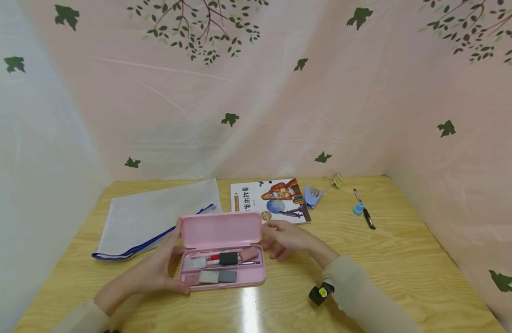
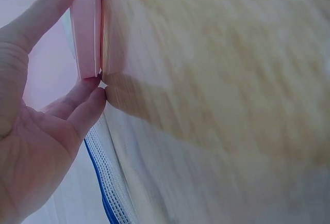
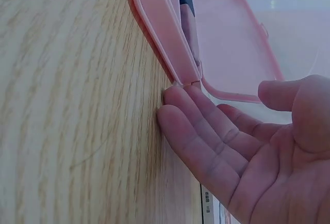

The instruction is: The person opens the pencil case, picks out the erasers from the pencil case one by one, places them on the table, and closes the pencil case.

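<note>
A pink pencil case (image 1: 252, 277) lies with its lid (image 1: 222, 230) raised toward the back. Its rear compartment holds pens, a white eraser (image 1: 195, 263), a black block (image 1: 228, 258) and a pink eraser (image 1: 249, 253). In the front compartment sit a pink, a white and a grey eraser (image 1: 228, 276). My left hand (image 1: 149, 272) grips the left end of the case, thumb at the front corner, fingers toward the back. At the right rear corner my right hand (image 3: 247, 152) touches the case with extended fingertips, its thumb apart beside the lid.
Behind the case on the left lies a white mesh pouch (image 1: 156, 215) with a blue zip. A picture book (image 1: 256, 196) is behind the right hand. Further right are a blue stapler (image 1: 312, 198), a gold binder clip (image 1: 334, 180), a pen (image 1: 368, 217) and a small blue object (image 1: 358, 208).
</note>
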`<action>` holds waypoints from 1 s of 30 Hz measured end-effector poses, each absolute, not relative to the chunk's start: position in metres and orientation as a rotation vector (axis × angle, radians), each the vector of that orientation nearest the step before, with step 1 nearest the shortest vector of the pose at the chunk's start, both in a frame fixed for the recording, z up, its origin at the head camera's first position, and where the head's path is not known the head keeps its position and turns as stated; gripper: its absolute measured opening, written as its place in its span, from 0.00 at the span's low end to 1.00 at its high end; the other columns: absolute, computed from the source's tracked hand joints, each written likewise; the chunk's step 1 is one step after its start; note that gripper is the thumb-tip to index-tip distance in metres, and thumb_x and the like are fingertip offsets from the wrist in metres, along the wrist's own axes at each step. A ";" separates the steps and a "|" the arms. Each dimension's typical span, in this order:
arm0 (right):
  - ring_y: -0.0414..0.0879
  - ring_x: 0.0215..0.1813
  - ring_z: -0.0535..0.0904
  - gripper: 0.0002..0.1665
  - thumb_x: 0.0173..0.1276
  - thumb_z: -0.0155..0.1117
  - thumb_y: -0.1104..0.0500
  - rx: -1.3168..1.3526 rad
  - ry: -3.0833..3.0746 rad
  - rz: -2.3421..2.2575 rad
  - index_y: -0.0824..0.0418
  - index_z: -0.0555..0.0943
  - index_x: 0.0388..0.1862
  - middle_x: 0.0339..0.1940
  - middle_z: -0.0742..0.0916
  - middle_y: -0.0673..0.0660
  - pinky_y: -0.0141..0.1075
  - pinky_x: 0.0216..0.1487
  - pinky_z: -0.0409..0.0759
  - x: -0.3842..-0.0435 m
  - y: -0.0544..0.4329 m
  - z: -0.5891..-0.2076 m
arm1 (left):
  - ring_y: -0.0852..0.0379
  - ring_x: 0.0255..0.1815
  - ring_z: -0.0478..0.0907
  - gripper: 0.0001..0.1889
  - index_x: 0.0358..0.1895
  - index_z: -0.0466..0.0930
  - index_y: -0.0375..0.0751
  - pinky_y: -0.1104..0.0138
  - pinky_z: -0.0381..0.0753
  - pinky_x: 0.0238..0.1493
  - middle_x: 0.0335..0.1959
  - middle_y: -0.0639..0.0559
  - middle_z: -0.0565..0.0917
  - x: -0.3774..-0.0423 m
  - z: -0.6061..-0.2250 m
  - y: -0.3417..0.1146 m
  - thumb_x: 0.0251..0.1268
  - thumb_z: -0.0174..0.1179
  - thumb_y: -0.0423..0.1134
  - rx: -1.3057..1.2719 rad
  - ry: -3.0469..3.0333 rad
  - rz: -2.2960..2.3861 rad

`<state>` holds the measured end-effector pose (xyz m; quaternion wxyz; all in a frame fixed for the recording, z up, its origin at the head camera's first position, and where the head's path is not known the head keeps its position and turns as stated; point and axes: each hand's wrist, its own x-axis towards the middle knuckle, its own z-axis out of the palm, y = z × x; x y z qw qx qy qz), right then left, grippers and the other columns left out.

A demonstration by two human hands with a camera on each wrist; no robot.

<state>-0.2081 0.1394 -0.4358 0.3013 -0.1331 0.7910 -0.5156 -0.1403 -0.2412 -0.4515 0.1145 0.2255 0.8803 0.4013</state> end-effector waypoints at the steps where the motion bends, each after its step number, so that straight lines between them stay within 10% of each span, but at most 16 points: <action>1: 0.55 0.35 0.87 0.29 0.83 0.48 0.43 -0.357 2.093 -1.367 0.64 0.74 0.65 0.41 0.87 0.61 0.46 0.34 0.87 -0.208 0.140 -0.436 | 0.51 0.67 0.73 0.81 0.80 0.18 0.63 0.40 0.53 0.72 0.83 0.40 0.40 -0.141 -0.451 -0.241 0.37 0.84 0.58 0.663 2.579 1.177; 14: 0.40 0.29 0.81 0.10 0.73 0.67 0.56 -0.713 2.765 -1.292 0.57 0.84 0.49 0.31 0.86 0.48 0.34 0.29 0.80 -0.195 0.127 -0.420 | 0.49 0.64 0.75 0.79 0.81 0.20 0.53 0.35 0.56 0.69 0.81 0.35 0.41 -0.141 -0.449 -0.239 0.40 0.83 0.57 0.671 2.579 1.160; 21: 0.42 0.47 0.81 0.16 0.71 0.69 0.56 -1.264 2.754 -0.839 0.57 0.84 0.57 0.46 0.86 0.49 0.35 0.47 0.81 -0.183 0.118 -0.416 | 0.51 0.64 0.76 0.79 0.81 0.20 0.53 0.36 0.58 0.68 0.80 0.35 0.42 -0.140 -0.449 -0.239 0.40 0.83 0.57 0.676 2.579 1.154; 30: 0.41 0.48 0.80 0.21 0.70 0.70 0.53 -1.344 2.788 -0.542 0.57 0.85 0.59 0.49 0.86 0.50 0.35 0.50 0.80 -0.182 0.115 -0.424 | 0.49 0.65 0.75 0.79 0.81 0.21 0.56 0.36 0.58 0.69 0.80 0.36 0.44 -0.141 -0.448 -0.240 0.40 0.83 0.57 0.657 2.580 1.146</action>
